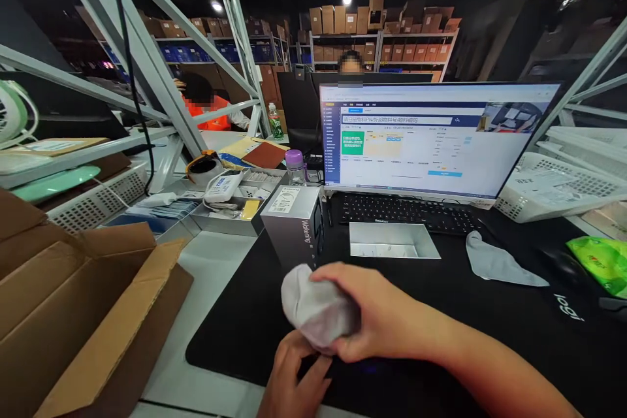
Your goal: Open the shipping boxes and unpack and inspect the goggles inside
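Note:
My right hand [377, 313] is closed around a rounded, light grey cloth bundle [313, 304] above the black desk mat [245, 333]. Whatever the cloth may contain is hidden. Below it, the bent fingers of my left hand [296, 375] pinch at the bundle's lower edge. Just beyond stands an upright grey product box [289, 225] with a barcode label on top. An open, pale-lined box part [394, 241] lies to its right, in front of the black keyboard [406, 212]. Another grey piece of cloth [494, 264] lies farther right on the mat.
A large open cardboard box [102, 320] occupies the left side. Behind the mat stand a monitor [416, 144], a purple-capped bottle [295, 166] and a sorting tray [230, 219]. At right are a green packet [595, 264] and a white basket [553, 189]. People sit beyond the desk.

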The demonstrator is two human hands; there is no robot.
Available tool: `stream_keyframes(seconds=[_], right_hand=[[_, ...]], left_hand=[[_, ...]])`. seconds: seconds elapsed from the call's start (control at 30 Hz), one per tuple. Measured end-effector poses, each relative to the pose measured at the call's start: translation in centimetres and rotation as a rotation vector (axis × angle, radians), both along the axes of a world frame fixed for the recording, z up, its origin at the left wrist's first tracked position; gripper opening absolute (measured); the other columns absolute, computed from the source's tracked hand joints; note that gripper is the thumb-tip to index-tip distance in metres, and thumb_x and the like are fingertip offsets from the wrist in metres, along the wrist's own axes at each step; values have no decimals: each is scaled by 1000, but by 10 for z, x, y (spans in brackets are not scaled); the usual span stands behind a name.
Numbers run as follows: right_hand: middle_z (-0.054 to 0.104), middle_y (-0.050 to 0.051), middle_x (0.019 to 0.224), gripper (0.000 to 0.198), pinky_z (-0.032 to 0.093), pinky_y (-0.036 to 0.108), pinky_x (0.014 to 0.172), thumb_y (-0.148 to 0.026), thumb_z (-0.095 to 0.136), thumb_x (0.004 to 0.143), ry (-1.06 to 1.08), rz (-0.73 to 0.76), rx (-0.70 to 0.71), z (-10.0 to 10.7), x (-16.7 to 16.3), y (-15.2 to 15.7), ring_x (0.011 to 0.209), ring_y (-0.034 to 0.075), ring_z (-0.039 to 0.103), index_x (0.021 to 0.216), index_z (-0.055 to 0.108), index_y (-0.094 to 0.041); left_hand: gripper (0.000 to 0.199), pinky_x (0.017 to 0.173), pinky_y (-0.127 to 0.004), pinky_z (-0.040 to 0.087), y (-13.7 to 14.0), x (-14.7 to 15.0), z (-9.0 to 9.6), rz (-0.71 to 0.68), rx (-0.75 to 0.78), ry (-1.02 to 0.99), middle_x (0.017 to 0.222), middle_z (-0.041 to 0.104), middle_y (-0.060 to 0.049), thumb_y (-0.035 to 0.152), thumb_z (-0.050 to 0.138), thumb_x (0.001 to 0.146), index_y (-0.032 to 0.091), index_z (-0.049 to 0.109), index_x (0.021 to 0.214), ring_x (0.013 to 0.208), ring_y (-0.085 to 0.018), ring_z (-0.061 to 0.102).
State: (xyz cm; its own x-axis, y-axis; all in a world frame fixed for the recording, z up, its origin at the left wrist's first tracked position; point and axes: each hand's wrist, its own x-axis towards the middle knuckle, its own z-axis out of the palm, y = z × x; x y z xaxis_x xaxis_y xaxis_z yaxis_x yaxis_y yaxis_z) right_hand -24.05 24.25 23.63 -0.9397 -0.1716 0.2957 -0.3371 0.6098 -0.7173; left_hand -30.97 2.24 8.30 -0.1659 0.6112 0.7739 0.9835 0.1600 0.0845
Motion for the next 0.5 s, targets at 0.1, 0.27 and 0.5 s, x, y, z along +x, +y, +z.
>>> stream_keyframes(seconds=[0.1,0.27,0.5], right_hand=[[67,9,115,69,53,32,81,-17,83,72,-93,106,502,-3,-1,-7,99,26,67,134,53,-20],[72,11,96,52,54,32,65,-11,81,68,-286,76,973,-8,-11,-36,79,27,71,117,63,-10],[77,13,97,28,56,31,68,-12,78,80,-418,157,884,-5,-34,-37,85,29,74,107,74,-11]], left_hand=[[20,83,-32,58,-1,2,-6,46,44,-1,96,60,-9,16,59,92,21,70,109,95,-22,63],[25,92,-30,53,6,5,8,-31,143,60,95,58,-6,3,52,90,16,68,104,93,-17,60],[14,92,-31,54,4,5,14,-34,53,46,97,56,-8,12,57,95,14,64,107,98,-20,59]])
